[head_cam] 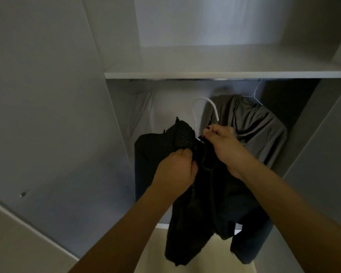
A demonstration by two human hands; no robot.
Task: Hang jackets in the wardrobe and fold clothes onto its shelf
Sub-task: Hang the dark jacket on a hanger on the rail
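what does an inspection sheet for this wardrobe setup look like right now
surface: wardrobe shelf bare where seen
job's things: black jacket on a white hanger, held in front of the rail; grey garment already hanging at right
clutter: nothing seen
grippers: left hand and right hand both grip the black jacket near its collar
cables: nothing seen
surroundings: grey wardrobe panels, dim light, pale floor below

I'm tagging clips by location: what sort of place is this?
Likely a bedroom wardrobe: a white shelf, a grey garment hanging on the rail below it, and a black jacket on a white hanger.
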